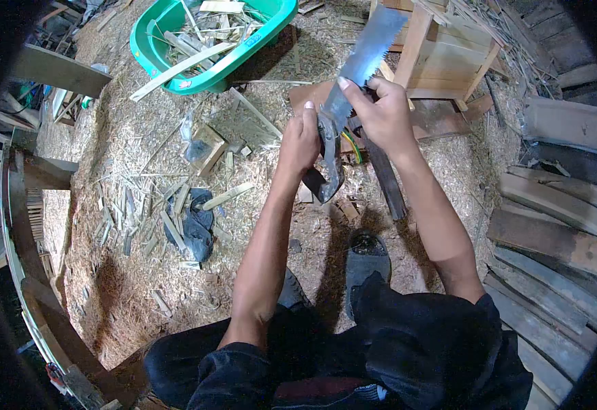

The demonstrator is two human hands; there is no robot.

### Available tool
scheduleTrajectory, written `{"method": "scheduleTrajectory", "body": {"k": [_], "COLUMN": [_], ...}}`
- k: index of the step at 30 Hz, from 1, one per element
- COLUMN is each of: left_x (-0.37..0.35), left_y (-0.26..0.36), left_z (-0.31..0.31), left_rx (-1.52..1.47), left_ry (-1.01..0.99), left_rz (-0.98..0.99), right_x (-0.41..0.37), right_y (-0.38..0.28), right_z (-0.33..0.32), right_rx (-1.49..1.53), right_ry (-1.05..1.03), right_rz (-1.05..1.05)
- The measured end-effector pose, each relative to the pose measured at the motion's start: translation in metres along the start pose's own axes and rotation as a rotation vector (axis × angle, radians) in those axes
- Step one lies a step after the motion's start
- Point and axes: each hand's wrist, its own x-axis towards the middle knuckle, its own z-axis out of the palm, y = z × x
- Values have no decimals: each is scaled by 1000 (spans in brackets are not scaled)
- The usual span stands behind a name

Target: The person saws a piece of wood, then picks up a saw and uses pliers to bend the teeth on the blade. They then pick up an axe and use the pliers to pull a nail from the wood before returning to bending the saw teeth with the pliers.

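A handsaw (370,48) is raised in front of me, its toothed metal blade pointing up and to the right. My left hand (300,140) is closed around its worn handle (329,157). With thumb and fingers, my right hand (382,113) grips the lower part of the blade near the teeth. A dark, narrow bar (386,179) runs down from beneath my right hand; whether I touch it cannot be made out. Just below the saw, a yellow-green strip (352,147) shows, partly hidden by the handle.
A green plastic tub (254,46) of wood offcuts stands ahead. To its right is a wooden cabinet-like frame (449,58). Shavings and sticks cover the ground, with a black plastic bag (196,229) at left. Stacked boards (551,232) line the right side.
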Motion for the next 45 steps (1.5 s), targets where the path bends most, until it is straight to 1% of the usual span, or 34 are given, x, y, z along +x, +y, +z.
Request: {"method": "scheduleTrajectory", "body": {"k": [2, 5, 8, 10, 11, 13, 14, 17, 18, 20, 22, 23, 24, 27, 28, 30, 33, 34, 35, 37, 38, 41, 42, 45], "left_x": [-2, -7, -9, -11, -10, -9, -8, -3, -2, -5, -3, -3, -2, -3, -2, 0, -2, -2, 0, 4, 7, 8, 9, 8], "left_y": [1, 0, 1, 0, 0, 7, 9, 11, 11, 14, 1, -10, -21, -25, -24, -23, -22, -22, -23, -39, -58, -55, -45, -43], "left_z": [-1, 1, 4, 6, 7, 8, 6, 2, 1, -2, -1, -1, -2, -4, -3, -2, -4, -3, -3, -3, -6, -10, -7, -16], "left_rx": [70, 71, 46, 62, -24, -191, -228, -340, -376, -448, -620, -707, -755, -831, -848, -877, -868, -860, -850, -830, -732, -658, -621, -538], "left_ry": [21, 78, 92, 96, 71, 18, -4, -44, -41, -35, -24, -20, -88, -191, -188, -192, -195, -196, -142, -35, -18, 58, 156, 195], "left_rz": [-19, 14, 55, 72, 16, -96, -113, -166, -190, -261, -341, -381, -363, -312, -367, -369, -338, -322, -300, -264, -196, -100, -106, -142], "right_x": [0, -4, -7, -8, -7, -7, -6, -11, -11, -15, -37, -56, -76, -115, -118, -120, -102, -107, -111, -102, -99, -92, -93, -97], "right_y": [4, 6, 15, 14, 13, 6, 1, -23, -14, 28, 62, 75, 87, 129, 137, 147, 97, 96, 96, 30, 20, -22, -21, -30], "right_z": [0, -1, 7, 8, 8, 3, 1, 6, 3, -15, -27, -33, -38, -43, -47, -52, -55, -54, -54, -47, -45, -38, -34, -25], "right_rx": [-75, -187, -116, -44, -6, -59, -86, 111, 5, -206, -543, -772, -1002, -1043, -938, -725, -481, -472, -466, -410, -433, -203, -364, -410], "right_ry": [25, -43, 63, 44, 35, -98, -166, -46, -3, 78, 34, 56, 81, -119, -115, -102, -144, -89, -36, 1, -13, -248, -267, -311], "right_rz": [-35, -40, -141, -93, -70, -5, 27, -37, -19, 14, -149, -213, -276, 264, 281, 308, 616, 536, 454, 336, 162, 461, 210, 210]}}
